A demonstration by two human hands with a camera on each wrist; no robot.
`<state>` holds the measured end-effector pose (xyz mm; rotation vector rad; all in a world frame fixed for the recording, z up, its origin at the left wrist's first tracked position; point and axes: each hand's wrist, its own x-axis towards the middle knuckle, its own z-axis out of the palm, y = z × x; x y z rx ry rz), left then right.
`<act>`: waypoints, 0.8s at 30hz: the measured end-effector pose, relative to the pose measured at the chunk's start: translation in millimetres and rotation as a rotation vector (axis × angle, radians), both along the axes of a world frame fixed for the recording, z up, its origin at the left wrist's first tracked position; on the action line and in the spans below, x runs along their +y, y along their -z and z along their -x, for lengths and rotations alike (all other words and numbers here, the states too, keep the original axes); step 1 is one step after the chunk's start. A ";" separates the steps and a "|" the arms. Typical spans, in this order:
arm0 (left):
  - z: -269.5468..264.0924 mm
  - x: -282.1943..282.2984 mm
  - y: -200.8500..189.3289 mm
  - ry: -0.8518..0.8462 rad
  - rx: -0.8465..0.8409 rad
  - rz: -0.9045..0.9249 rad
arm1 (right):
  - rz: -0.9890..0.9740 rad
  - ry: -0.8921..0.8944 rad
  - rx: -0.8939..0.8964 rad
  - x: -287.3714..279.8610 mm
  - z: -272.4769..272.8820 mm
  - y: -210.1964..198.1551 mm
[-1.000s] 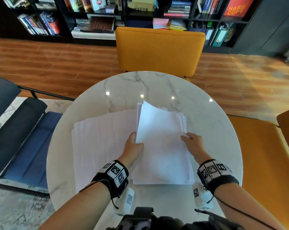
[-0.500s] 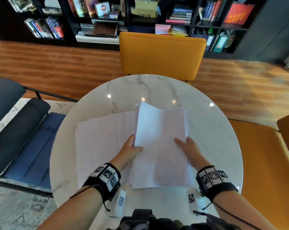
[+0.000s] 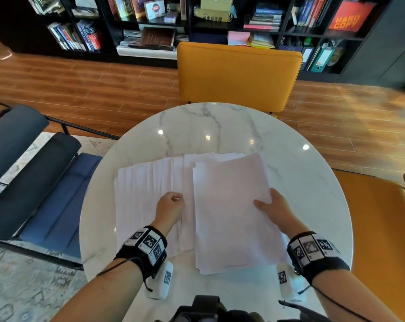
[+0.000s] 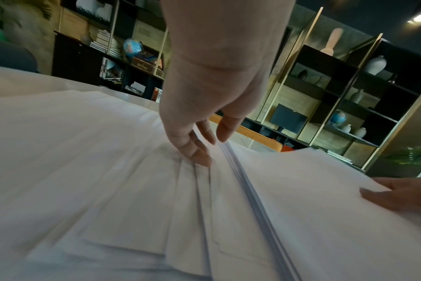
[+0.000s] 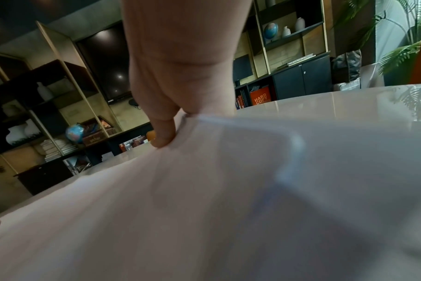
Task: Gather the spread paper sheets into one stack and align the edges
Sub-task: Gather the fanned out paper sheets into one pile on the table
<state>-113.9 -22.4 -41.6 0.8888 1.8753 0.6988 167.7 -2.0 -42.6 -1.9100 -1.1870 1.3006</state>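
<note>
Right hand (image 3: 274,209) pinching the right edge of the gathered stack (image 3: 234,212), thumb on top and the remaining fingers hidden beneath the paper. Left hand (image 3: 170,206) lying on the fanned sheets (image 3: 148,189) just left of that stack, fingers loosely curled with the tips pressing down on the overlapping edges; seen from the left wrist, fingertips (image 4: 199,155) touching the paper right beside the stack's thick left edge, gripping nothing.

Compared with half a second ago: left hand gone from the stack's left edge and moved out onto the fan. Top sheets, lifted and curling a second ago, now lying flat. Stack resting on the marble surface (image 3: 220,126) between the two hands, overlapping the right end of the fan, its near corners visibly staggered.

Meaning for the task, as a judgement: one batch merged, the next batch about to be drawn in. Roughly half of the sheets gathered, the fan to the left of the left hand not yet collected. Squaring of the edges not yet done. Thin overlapping paper likely to slide unevenly under a fingertip drag.
</note>
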 end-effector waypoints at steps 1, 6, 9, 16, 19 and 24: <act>1.8 0.7 0.1 -0.030 0.030 -0.015 | -0.012 -0.012 0.024 1.0 -0.5 -5.4; 5.8 8.2 2.0 -0.129 0.073 0.019 | -0.065 0.017 0.131 14.8 -1.4 -20.9; 1.0 12.9 -1.8 -0.050 0.026 0.073 | -0.036 0.024 0.135 24.1 4.3 -20.1; -17.7 15.7 -4.1 0.067 -0.012 0.093 | 0.058 -0.152 -0.243 21.9 25.9 10.1; -22.4 14.3 -1.9 0.057 -0.058 0.058 | 0.072 -0.278 -0.450 19.5 30.1 12.7; -28.4 4.0 -6.6 0.079 -0.170 -0.067 | 0.024 -0.337 -0.566 12.8 38.4 11.9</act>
